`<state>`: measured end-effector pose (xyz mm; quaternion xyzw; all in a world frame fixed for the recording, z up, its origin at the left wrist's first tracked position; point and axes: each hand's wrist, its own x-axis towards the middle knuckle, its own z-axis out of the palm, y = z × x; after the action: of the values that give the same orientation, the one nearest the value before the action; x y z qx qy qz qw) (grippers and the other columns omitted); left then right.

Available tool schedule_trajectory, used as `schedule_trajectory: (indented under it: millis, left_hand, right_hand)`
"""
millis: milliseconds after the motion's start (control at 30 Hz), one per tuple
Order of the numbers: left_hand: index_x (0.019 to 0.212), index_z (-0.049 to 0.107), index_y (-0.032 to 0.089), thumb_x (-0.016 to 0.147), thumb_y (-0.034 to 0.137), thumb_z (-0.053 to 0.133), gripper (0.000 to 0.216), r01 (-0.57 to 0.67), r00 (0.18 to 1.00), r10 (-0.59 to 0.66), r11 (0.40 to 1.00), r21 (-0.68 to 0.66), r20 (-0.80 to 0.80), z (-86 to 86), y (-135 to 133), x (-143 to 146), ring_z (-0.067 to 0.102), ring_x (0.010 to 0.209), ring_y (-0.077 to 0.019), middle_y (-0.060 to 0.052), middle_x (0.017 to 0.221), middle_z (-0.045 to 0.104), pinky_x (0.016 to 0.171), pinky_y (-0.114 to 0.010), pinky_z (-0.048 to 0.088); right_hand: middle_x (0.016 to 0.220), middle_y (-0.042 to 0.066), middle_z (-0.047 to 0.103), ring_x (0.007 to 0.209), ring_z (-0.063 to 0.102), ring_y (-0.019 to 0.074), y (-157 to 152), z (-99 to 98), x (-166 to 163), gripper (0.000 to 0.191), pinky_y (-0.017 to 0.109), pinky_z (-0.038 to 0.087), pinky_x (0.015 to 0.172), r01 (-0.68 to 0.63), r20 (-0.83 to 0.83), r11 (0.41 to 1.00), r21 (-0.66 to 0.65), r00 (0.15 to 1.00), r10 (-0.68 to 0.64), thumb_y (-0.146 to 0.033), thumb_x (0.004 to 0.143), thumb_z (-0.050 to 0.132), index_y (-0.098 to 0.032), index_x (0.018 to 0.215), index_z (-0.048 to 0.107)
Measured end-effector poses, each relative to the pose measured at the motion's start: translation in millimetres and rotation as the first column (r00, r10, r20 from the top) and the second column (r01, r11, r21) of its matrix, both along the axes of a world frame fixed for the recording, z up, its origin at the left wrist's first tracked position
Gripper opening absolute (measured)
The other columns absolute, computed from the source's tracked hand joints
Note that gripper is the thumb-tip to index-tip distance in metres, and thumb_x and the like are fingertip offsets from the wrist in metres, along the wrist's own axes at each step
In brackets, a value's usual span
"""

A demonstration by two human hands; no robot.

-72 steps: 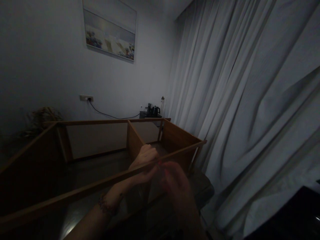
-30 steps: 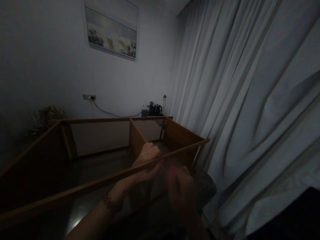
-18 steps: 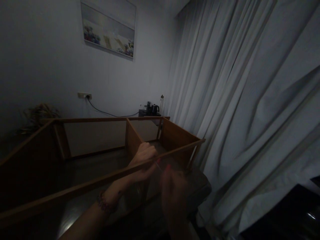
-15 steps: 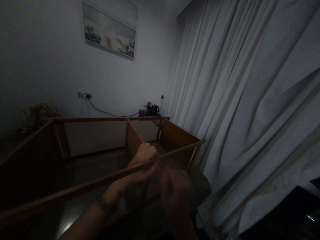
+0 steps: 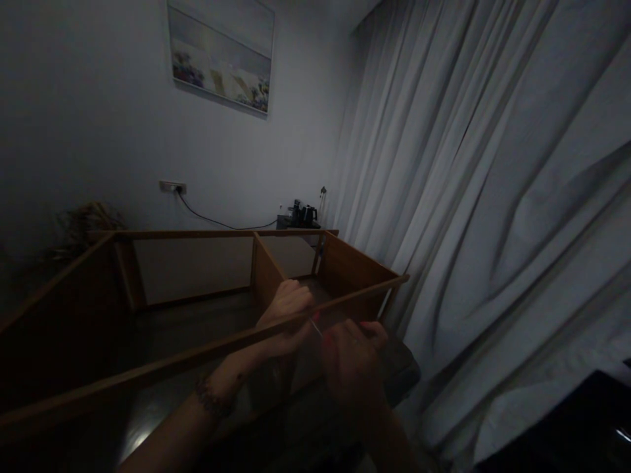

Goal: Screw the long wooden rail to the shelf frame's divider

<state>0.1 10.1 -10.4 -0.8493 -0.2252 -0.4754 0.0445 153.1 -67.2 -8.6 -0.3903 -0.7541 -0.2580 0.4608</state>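
Note:
A wooden cabinet frame [image 5: 172, 366] with thin rails and side panels lies across the view. My left hand [image 5: 287, 302] is closed around its near rail, close to where the middle divider [image 5: 267, 259] meets it. In front of that rail, my right hand [image 5: 352, 358] is curled around what looks like a screwdriver [image 5: 316, 327]. Only its thin, pale shaft shows, slanting up to the rail beside my left fingertips; the handle is hidden in my fist. Dim light and blur obscure the tip and any screw there.
Long grey curtains [image 5: 444, 197] hang close on the right. Beyond the frame, a black kettle [image 5: 309, 215] stands on a small dark table, with a cord running to a wall socket [image 5: 172, 187]. Dried plants [image 5: 93, 220] are at the far left. A dark shiny object [image 5: 582, 420] occupies the lower right.
My right hand has turned about the screwdriver, and its fingers now show more on the right. My left hand keeps its grip on the rail. The whole view has shifted slightly.

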Motion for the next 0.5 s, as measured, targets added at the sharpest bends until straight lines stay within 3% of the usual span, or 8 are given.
schedule_trajectory:
  millis: [233,500]
  left_hand:
    - [0.077,0.04,0.021,0.09,0.023,0.041,0.013,0.016,1.0,-0.016,1.0,0.022,-0.002,-5.0,3,-2,0.042,0.072,-0.0196,-0.001,0.07,0.048,0.067,-0.036,0.033]
    - [0.077,0.04,0.021,0.091,0.024,0.041,0.015,0.017,1.0,-0.017,1.0,0.02,-0.002,-3.7,3,-1,0.041,0.072,-0.0198,-0.001,0.07,0.047,0.068,-0.037,0.032]
  right_hand:
    - [0.058,-0.003,0.055,0.057,0.049,0.0152,1,-0.3,1,0.034,0.035,0.029,0.073,0.035,0.053,0.999,0.021,0.998,-0.036,-0.015,0.102,0.029,-0.022,0.074,0.047]
    - [0.065,0.001,0.061,0.068,0.053,0.0173,3,1.0,17,0.034,0.033,0.029,0.068,0.082,0.265,0.997,0.006,0.961,-0.081,-0.026,0.103,0.037,-0.021,0.074,0.053]
